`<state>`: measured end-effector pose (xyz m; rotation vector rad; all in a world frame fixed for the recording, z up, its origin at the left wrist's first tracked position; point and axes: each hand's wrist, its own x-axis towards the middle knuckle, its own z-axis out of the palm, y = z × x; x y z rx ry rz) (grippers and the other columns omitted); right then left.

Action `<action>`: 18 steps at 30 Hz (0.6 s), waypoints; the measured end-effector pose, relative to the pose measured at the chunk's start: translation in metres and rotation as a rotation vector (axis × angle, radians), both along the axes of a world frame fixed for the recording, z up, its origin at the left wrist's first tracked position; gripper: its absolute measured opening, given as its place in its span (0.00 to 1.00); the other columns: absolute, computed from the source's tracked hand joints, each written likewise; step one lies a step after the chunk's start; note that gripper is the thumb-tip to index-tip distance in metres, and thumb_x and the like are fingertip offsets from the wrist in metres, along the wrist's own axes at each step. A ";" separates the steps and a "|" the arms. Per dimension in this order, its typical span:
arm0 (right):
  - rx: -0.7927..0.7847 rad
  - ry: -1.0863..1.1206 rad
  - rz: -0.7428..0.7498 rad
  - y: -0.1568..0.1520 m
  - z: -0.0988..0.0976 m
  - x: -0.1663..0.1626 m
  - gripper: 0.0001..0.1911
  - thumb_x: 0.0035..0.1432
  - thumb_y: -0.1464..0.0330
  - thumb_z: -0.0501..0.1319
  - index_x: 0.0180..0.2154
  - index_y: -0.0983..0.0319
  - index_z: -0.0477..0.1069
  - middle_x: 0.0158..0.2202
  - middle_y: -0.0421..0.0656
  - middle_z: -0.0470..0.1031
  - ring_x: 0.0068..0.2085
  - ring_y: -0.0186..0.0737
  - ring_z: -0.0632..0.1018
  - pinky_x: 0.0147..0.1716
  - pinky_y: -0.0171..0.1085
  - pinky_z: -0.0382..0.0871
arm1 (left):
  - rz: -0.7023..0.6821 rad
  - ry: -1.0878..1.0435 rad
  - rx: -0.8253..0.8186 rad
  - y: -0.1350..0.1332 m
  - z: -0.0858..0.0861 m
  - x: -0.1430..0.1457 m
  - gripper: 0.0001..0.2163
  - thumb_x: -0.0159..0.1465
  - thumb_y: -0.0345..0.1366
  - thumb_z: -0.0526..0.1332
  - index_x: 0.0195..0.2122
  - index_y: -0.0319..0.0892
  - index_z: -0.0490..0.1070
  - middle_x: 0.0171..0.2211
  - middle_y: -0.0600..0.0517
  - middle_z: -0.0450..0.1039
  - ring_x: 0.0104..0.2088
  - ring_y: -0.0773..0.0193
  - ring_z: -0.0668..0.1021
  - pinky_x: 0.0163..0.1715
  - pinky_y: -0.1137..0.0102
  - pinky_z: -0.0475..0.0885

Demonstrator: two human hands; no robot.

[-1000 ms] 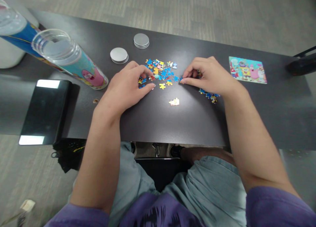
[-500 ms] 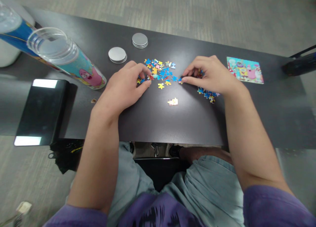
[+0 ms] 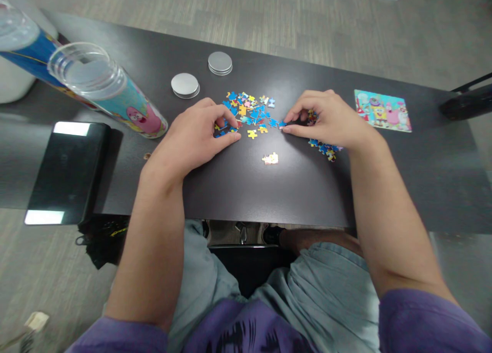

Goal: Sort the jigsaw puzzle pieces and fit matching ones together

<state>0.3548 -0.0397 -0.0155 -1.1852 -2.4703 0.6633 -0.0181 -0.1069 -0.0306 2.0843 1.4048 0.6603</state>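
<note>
Small jigsaw puzzle pieces [image 3: 254, 116], mostly blue and yellow, lie in a loose pile on the dark table. At the pile's left edge rests my left hand [image 3: 202, 127], thumb and index finger apart, with pieces lying between and under them. My right hand [image 3: 323, 118] pinches a blue puzzle piece [image 3: 282, 125] at the pile's right edge. Under and beside that hand lies a second heap of pieces [image 3: 326, 149], partly hidden by the palm. Closer to me sits a small joined bit of puzzle [image 3: 270, 158], pale and yellow.
A colourful cartoon picture card [image 3: 383, 111] lies at the right. Round silver discs [image 3: 185, 84] are stacked in two piles behind my left hand. A clear-topped cartoon tumbler [image 3: 134, 109] and a black box-like device [image 3: 67, 173] stand left. A dark cylinder [image 3: 467, 101] is far right.
My left thumb and index finger have shifted slightly right along the pile. My right hand stays at nearly the same spot with its piece. The whole view has moved a little.
</note>
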 end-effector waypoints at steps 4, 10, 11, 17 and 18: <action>-0.001 -0.005 -0.012 -0.001 -0.001 0.000 0.12 0.69 0.48 0.80 0.42 0.46 0.89 0.45 0.44 0.91 0.42 0.55 0.85 0.51 0.62 0.80 | 0.008 -0.029 0.006 0.000 -0.001 -0.001 0.09 0.75 0.41 0.78 0.55 0.51 0.93 0.49 0.50 0.81 0.43 0.52 0.80 0.46 0.53 0.71; -0.047 -0.006 -0.064 -0.005 0.003 -0.003 0.18 0.68 0.40 0.80 0.43 0.45 0.88 0.47 0.46 0.91 0.44 0.58 0.84 0.54 0.66 0.77 | -0.017 -0.056 -0.002 0.002 -0.003 -0.008 0.12 0.74 0.42 0.74 0.55 0.49 0.92 0.45 0.50 0.81 0.40 0.54 0.78 0.46 0.56 0.75; -0.057 -0.011 -0.069 -0.005 0.005 -0.004 0.19 0.69 0.40 0.80 0.43 0.45 0.88 0.47 0.46 0.91 0.45 0.57 0.83 0.54 0.66 0.77 | -0.022 -0.061 -0.007 0.002 -0.003 -0.009 0.12 0.73 0.42 0.74 0.55 0.49 0.92 0.45 0.50 0.81 0.40 0.54 0.78 0.46 0.56 0.76; -0.049 -0.039 -0.037 -0.005 0.008 -0.006 0.20 0.72 0.41 0.78 0.44 0.47 0.86 0.47 0.46 0.89 0.44 0.54 0.82 0.55 0.64 0.76 | -0.055 -0.071 -0.017 0.004 -0.005 -0.011 0.12 0.72 0.43 0.77 0.54 0.49 0.92 0.48 0.49 0.83 0.42 0.54 0.77 0.45 0.56 0.73; -0.046 -0.041 -0.032 -0.005 0.008 -0.007 0.19 0.73 0.42 0.78 0.45 0.48 0.86 0.47 0.46 0.89 0.44 0.54 0.82 0.55 0.63 0.76 | -0.061 -0.073 -0.017 0.004 -0.005 -0.011 0.12 0.72 0.43 0.77 0.54 0.50 0.93 0.48 0.49 0.83 0.42 0.54 0.77 0.45 0.56 0.72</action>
